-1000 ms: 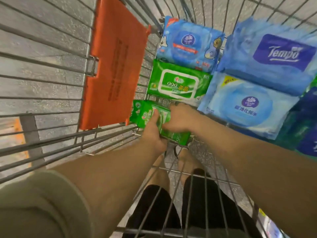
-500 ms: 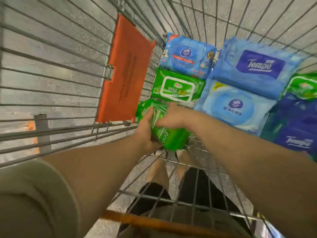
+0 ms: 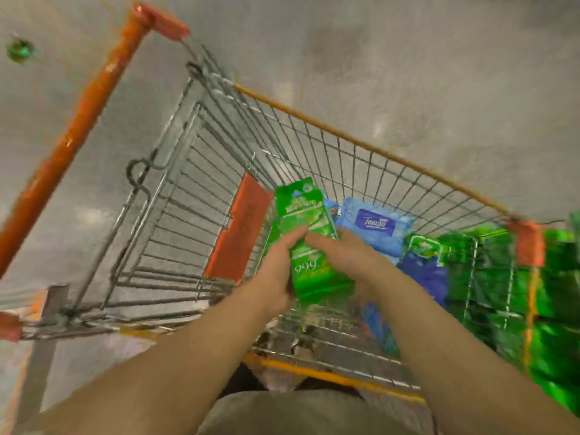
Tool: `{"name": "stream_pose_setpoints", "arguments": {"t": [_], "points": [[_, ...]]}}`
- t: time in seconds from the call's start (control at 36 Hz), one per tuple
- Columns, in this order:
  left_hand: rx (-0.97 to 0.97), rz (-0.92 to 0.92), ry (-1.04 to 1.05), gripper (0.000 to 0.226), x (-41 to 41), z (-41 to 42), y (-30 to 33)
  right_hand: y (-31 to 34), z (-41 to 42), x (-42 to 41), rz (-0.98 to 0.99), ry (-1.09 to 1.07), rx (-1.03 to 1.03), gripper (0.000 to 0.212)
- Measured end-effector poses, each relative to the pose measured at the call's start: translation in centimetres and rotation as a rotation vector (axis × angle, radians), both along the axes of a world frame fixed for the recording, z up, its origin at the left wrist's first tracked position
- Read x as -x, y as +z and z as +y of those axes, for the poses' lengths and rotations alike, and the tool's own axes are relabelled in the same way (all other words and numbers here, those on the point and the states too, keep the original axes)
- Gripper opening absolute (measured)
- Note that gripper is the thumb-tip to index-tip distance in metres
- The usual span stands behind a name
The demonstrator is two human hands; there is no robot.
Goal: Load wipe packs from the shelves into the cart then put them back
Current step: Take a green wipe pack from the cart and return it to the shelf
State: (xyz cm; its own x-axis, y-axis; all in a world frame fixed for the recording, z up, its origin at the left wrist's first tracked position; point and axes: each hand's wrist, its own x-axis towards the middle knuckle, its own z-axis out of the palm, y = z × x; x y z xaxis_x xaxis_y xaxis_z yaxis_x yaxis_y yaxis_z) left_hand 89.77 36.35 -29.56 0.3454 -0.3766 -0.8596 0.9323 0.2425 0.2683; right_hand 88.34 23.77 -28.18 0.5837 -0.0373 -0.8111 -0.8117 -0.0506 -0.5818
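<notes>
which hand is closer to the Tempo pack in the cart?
Right. The right hand grips the green pack just beside the Tempo pack; the left hand holds the green pack's far side.

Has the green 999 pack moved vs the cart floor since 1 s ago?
Yes. The green 999 pack, held by the left hand and right hand, has risen off the cart floor, now alongside the orange flap.

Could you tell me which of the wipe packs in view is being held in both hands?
The green wipe pack, gripped by the left hand and right hand. The blue Tempo pack lies in the cart.
</notes>
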Motion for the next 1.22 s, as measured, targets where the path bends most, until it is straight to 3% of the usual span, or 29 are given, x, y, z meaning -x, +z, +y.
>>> {"name": "stream_pose_setpoints", "arguments": {"t": [0.19, 0.31, 0.53, 0.58, 0.67, 0.75, 0.86, 0.92, 0.97, 1.06, 1.22], "points": [[0.092, -0.189, 0.021, 0.035, -0.1, -1.6, 9.8, 9.6, -0.6, 1.1, -0.214, -0.180, 0.057, 0.047], [0.170, -0.317, -0.083, 0.038, 0.1, -2.0, 14.4, 15.0, -0.5, 3.3, -0.358, -0.296, 0.047, 0.025], [0.311, -0.523, -0.332, 0.047, 2.3, -3.6, 21.0, 22.1, 0.4, 9.8, -0.558, -0.616, 0.054, 0.027], [0.434, -0.574, -0.379, 0.046, 3.1, -4.2, 21.7, 23.4, 0.4, 11.5, -0.580, -0.719, 0.077, 0.024], [0.452, -0.609, -0.462, 0.044, 5.4, -6.5, 21.9, 26.4, 0.8, 14.3, -0.640, -0.756, 0.137, 0.024], [0.444, -0.694, -0.486, 0.047, 9.0, -8.6, 22.8, 28.9, 1.0, 17.6, -0.645, -0.702, 0.161, 0.045], [0.634, -0.550, -0.532, 0.038, 12.2, -11.5, 20.6, 33.5, 2.3, 20.9, -0.674, -0.838, 0.226, 0.048], [0.713, -0.466, -0.602, 0.053, 14.5, -12.2, 21.6, 33.8, 1.7, 24.2, -0.687, -0.906, 0.142, 0.050], [0.700, -0.590, -0.653, 0.042, 17.4, -12.0, 24.2, 33.4, 1.0, 26.6, -0.707, -0.955, 0.265, 0.041], [0.686, -0.634, -0.814, 0.062, 21.4, -10.6, 29.8, 31.9, -0.4, 32.2, -0.760, -1.098, 0.368, 0.024], [0.642, -0.642, -0.973, 0.061, 32.8, -12.6, 32.5, 32.5, -1.1, 43.7, -0.833, -1.226, 0.352, 0.030]]}}
